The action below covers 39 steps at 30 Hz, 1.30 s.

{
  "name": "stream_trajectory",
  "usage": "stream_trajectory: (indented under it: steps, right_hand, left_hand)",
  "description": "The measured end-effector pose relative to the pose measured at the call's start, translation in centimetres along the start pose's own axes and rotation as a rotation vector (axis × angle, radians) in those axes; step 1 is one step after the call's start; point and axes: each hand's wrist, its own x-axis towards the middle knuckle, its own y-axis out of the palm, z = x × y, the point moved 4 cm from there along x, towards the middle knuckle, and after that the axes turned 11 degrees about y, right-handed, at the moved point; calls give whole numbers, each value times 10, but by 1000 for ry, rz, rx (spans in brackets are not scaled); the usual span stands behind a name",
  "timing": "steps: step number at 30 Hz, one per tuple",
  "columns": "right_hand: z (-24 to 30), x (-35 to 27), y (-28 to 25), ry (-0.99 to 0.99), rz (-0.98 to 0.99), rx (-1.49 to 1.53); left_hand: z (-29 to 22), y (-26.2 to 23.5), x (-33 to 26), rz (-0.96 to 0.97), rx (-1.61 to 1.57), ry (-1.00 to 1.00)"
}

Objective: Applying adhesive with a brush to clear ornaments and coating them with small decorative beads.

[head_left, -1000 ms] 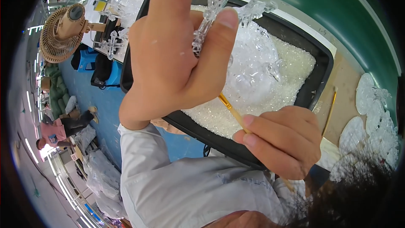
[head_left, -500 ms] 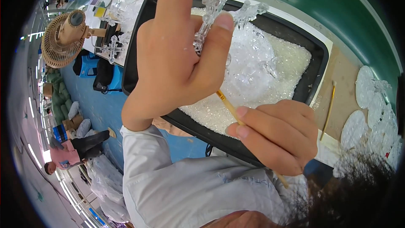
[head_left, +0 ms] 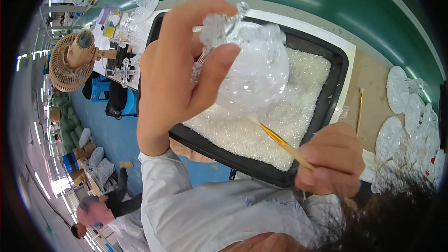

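Observation:
My left hand [head_left: 179,65] is closed around a clear plastic or glass ornament with a knobbly stem [head_left: 214,30] and a round disc-shaped base [head_left: 256,72]. It is held over a black tray [head_left: 338,84] of pale, glittering granules [head_left: 261,135]. Between the fingers of my right hand [head_left: 331,161] is a thin paintbrush [head_left: 282,143] with a golden ferrule. Its pale tip points up and left, just below the disc, over the granules. Whether the tip touches the disc I cannot tell.
Another brush [head_left: 360,112] lies on the brown board to the right, beside several clear ornaments [head_left: 410,107]. More clear pieces [head_left: 125,70] stand at the far left, near a tan fan [head_left: 72,60]. Blue stools [head_left: 100,86] and a person in pink [head_left: 95,212] are beyond.
The ornament has tilted, so its disc now faces me more fully. My right hand has drawn right and down with the brush. The person in pink has moved lower in view.

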Motion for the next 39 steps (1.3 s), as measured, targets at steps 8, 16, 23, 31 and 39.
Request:
stream_trajectory:
  steps: [8,16,23,31,39]
  right_hand:
    - [-17,-9,-18,315,-512,523]
    - [-27,-1,-15,517,-432,558]
    - [-22,-4,-19,513,-280,407]
    - [-28,-8,-15,403,-251,404]
    - [-24,-9,-10,275,-174,333]
  left_hand:
    - [-24,-7,11,109,81,420]
    - [-58,8,7,128,14,443]
    - [-57,9,5,117,14,502]
    - [-60,8,4,118,2,550]
    - [-62,7,4,136,8,469]
